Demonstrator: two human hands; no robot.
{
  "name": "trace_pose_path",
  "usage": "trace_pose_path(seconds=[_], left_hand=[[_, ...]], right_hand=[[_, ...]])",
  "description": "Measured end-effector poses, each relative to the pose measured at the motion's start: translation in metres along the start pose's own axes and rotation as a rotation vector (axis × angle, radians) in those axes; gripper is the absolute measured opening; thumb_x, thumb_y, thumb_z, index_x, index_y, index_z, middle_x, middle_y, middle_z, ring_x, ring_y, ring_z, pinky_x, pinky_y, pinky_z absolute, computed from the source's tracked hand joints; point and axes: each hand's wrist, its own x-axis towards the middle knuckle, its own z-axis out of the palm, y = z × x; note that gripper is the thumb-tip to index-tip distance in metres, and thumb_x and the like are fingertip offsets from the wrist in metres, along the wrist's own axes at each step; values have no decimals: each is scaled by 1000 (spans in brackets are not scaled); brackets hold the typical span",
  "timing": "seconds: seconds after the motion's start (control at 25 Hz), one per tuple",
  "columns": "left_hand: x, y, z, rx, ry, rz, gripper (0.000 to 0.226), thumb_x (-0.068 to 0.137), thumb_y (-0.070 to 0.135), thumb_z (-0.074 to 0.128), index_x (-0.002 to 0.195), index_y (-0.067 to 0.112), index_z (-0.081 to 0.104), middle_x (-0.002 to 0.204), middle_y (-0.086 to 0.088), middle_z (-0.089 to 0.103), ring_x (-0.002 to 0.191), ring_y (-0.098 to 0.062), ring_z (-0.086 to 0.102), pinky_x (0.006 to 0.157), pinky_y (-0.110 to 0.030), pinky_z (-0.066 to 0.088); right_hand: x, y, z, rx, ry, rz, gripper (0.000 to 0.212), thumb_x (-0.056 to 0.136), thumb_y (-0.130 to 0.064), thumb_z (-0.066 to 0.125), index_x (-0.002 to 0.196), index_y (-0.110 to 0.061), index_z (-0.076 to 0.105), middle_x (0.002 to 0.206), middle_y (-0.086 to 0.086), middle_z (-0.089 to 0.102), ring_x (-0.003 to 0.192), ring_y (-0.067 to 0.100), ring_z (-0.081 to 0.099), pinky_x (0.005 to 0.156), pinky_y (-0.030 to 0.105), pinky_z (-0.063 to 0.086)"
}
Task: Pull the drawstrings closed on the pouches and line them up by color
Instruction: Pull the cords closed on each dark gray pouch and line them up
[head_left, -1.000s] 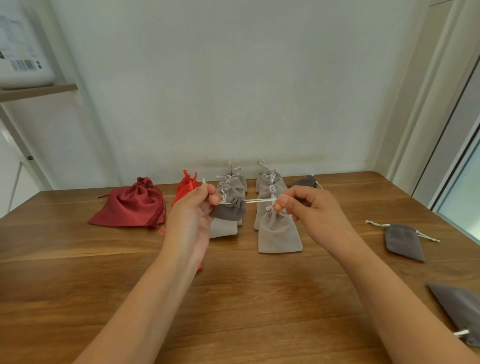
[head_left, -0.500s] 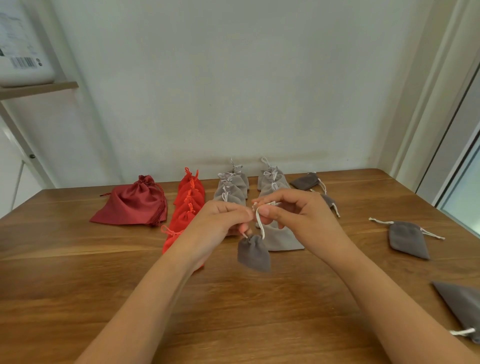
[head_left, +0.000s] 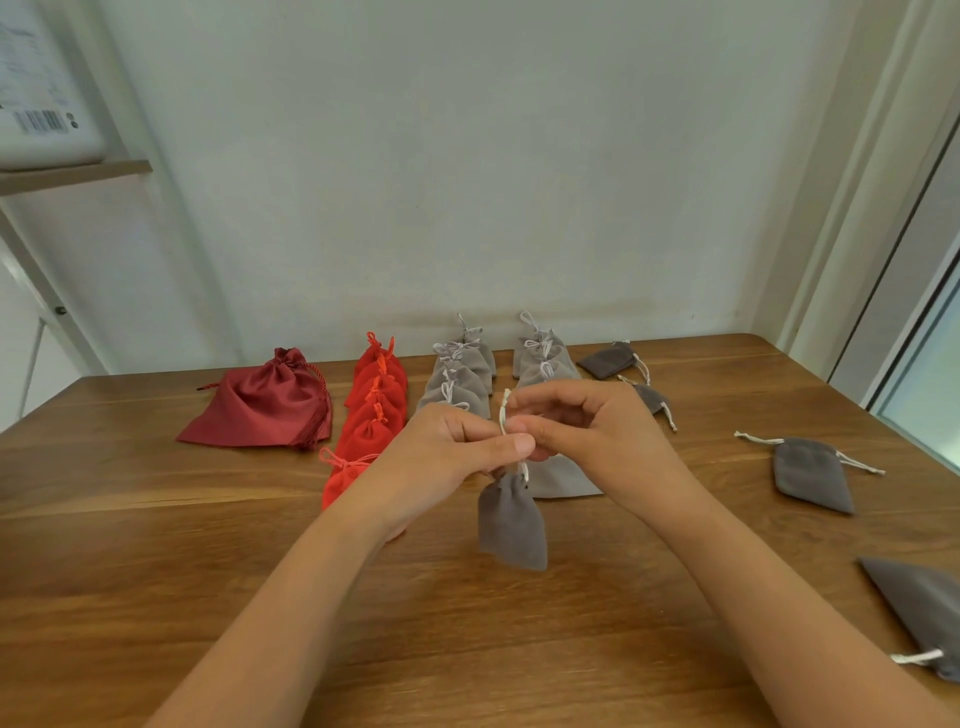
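Head camera shows me 1 wooden table (head_left: 156, 571), 1 maroon pouch (head_left: 265, 410) at centre left, 4 loose grey pouches (head_left: 810, 473) toward the right, and 1 hanging pouch (head_left: 511, 525) at frame centre. Its white drawstring (head_left: 503, 410) is pinched by both the left hand (head_left: 447, 452) and the right hand (head_left: 597, 436).

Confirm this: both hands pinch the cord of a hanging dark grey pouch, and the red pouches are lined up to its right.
Wrong side: the head view shows the red pouches lined up to the left of the grey pouch. The left hand and right hand do pinch its cord.
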Motion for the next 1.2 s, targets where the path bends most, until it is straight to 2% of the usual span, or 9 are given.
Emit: trace_pose_path(seconds=[0.12,0.2,0.32,0.44,0.56,0.72,0.96,1.08,1.2], left_hand=[[0,1,0,45,-10,4,36,88,18,62,53,25,68,66,9,68,81,-13,65,83,-22,48],[1,-1,1,2,-10,-6,33,88,17,61,56,12,63,68,8,70,82,-2,66,78,-16,48],[6,-10,-3,-90,48,-87,20,75,30,69,62,15,72,81,-3,73,90,-15,65,87,-37,49],[9,-16,-4,-283,151,-179,18,68,28,71,71,11,73,74,1,71,74,-9,62,77,-28,46],[11,-16,-3,-433,181,-172,24,71,26,67,85,6,73,77,-2,72,74,-10,63,76,-25,45],[12,-12,-7,-573,115,-149,22,76,26,61,81,11,76,72,0,68,72,-10,64,77,-26,46],[6,-9,-13,-315,108,-67,12,66,13,70,72,18,78,81,0,74,80,-9,67,84,-29,53],[8,-12,-7,-12,296,41,17,67,8,79,71,24,77,75,0,75,75,-7,68,78,-21,53],[9,-20,3,395,504,252,25,72,11,79,73,35,71,75,14,71,80,2,64,77,-10,45]], right_hand=[[2,0,-2,57,-67,39,15,81,-4,66,94,-10,71,79,-3,73,73,7,68,66,15,52],[2,2,-4,51,-61,25,10,79,-10,67,88,-10,71,76,-2,71,71,9,65,68,18,53],[3,4,-3,-23,2,-12,8,80,-8,70,86,-13,71,80,0,71,75,12,65,74,21,55],[3,4,-3,-40,79,-50,13,77,-14,73,89,-18,70,83,-6,70,80,9,65,78,22,53],[3,5,-4,-128,65,-17,33,67,-32,78,97,-24,67,92,-7,71,89,9,65,83,28,53],[3,7,-2,-143,-5,39,22,73,-17,79,92,-15,69,87,1,71,84,14,67,80,25,53],[1,2,-5,-328,-70,85,4,85,-24,69,88,-25,71,82,-8,70,79,3,63,69,15,49],[-1,5,1,-425,-34,80,6,86,-24,66,82,-20,67,71,-11,63,64,-4,55,58,10,41],[0,4,2,-366,1,88,13,87,-24,64,79,-15,71,71,-2,67,66,1,56,62,19,45]])
